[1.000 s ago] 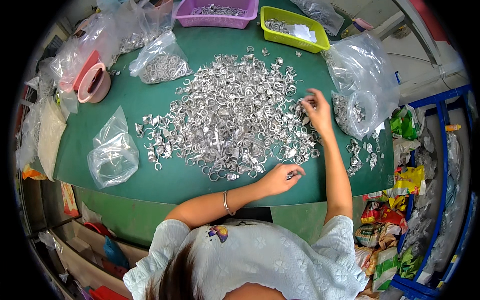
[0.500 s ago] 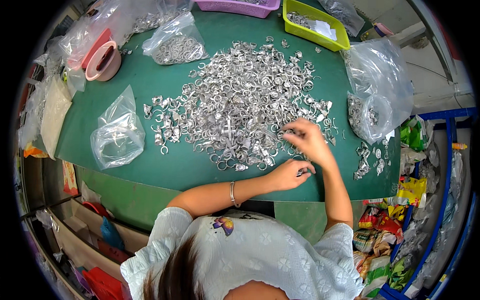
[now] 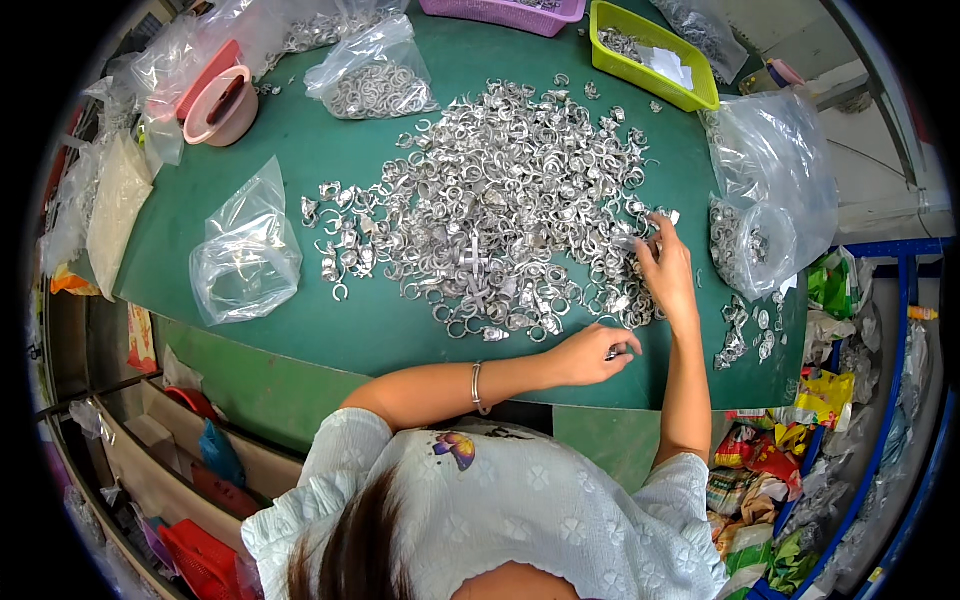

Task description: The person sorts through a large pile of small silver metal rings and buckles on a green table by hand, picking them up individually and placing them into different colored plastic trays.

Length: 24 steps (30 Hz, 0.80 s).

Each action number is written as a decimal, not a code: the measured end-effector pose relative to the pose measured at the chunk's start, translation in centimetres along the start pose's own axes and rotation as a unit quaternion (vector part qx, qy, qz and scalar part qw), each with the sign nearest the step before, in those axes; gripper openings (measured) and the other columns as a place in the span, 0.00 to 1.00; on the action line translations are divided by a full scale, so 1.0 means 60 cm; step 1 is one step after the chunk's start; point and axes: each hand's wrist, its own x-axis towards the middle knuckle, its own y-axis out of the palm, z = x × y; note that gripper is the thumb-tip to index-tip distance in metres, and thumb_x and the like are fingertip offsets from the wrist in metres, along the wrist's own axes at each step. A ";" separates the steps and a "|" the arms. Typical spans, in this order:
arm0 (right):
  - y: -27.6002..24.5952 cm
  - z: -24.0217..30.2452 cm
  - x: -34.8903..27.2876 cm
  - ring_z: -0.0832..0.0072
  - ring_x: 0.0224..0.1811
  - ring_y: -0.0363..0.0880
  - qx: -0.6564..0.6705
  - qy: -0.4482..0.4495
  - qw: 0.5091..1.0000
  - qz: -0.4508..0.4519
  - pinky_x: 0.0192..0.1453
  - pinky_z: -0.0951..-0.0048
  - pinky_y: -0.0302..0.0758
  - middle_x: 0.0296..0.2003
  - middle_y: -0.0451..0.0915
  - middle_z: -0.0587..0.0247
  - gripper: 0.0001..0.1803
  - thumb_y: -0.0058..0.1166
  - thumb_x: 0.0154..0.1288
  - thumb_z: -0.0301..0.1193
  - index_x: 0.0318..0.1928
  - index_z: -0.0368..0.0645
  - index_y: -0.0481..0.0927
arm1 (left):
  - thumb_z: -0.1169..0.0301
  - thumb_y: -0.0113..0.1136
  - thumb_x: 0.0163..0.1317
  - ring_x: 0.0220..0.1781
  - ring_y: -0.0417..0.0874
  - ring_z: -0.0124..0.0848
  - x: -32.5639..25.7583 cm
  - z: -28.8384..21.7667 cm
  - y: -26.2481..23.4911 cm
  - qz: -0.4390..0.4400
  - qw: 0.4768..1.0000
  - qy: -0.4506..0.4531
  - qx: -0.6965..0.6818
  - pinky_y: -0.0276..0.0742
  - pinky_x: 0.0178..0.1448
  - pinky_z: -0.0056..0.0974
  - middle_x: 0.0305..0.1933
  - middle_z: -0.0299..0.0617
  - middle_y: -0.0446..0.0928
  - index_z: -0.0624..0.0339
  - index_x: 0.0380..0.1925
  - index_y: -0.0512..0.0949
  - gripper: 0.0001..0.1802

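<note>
A wide heap of silver-coloured metal rings [image 3: 500, 200], many of them open bands with ornamental tops, lies on the green table [image 3: 330, 330]. At the heap's right edge is my right hand [image 3: 668, 268], its thumb and forefinger apart over the rings there. My left hand [image 3: 592, 356] rests near the table's front edge, just below the heap, with its fingers curled in. A small piece of silver metal [image 3: 612, 354] shows between those fingers; it looks like a ring, though most of it is hidden.
Right of the heap lie a clear plastic bag [image 3: 765, 170] part-filled with rings and a small group of metal pieces [image 3: 733, 335]. An empty-looking bag [image 3: 245, 265] lies left. Farther back are a filled bag [image 3: 378, 90], a pink bowl [image 3: 222, 110] and a green basket [image 3: 640, 80].
My right hand has moved right and slightly away from me, to the heap's right edge. My left hand stays closed near the front edge. The whole view has shifted slightly.
</note>
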 end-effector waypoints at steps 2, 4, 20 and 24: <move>0.008 0.031 0.002 0.63 0.31 0.71 0.049 -0.133 0.990 -0.012 0.36 0.64 0.69 0.30 0.73 0.53 0.22 0.58 0.55 0.31 0.50 0.40 0.72 | 0.73 0.57 0.55 0.22 0.75 0.32 0.001 0.003 0.003 -0.002 1.000 0.009 0.007 0.70 0.30 0.37 0.23 0.43 0.74 0.59 0.39 0.77 0.10; 0.031 0.060 0.006 0.63 0.31 0.69 0.020 -0.256 0.966 -0.022 0.38 0.64 0.67 0.29 0.70 0.56 0.27 0.61 0.52 0.33 0.54 0.43 0.71 | 0.74 0.56 0.55 0.23 0.74 0.31 0.001 0.010 0.008 -0.012 0.999 0.029 0.016 0.70 0.31 0.37 0.23 0.43 0.74 0.59 0.39 0.77 0.10; 0.019 -0.037 0.035 0.72 0.28 0.68 0.596 0.005 0.781 0.188 0.26 0.74 0.64 0.25 0.72 0.61 0.15 0.37 0.64 0.31 0.42 0.34 0.75 | 0.73 0.56 0.56 0.22 0.74 0.34 0.001 -0.003 0.001 0.008 1.000 -0.011 -0.019 0.69 0.30 0.37 0.22 0.42 0.73 0.58 0.39 0.77 0.10; 0.009 0.016 0.028 0.77 0.23 0.66 0.750 0.122 0.615 0.209 0.22 0.79 0.61 0.23 0.72 0.66 0.15 0.40 0.65 0.32 0.43 0.34 0.75 | 0.73 0.57 0.55 0.24 0.74 0.34 0.000 -0.001 -0.001 0.005 1.000 -0.008 -0.019 0.70 0.31 0.38 0.23 0.43 0.73 0.58 0.38 0.77 0.10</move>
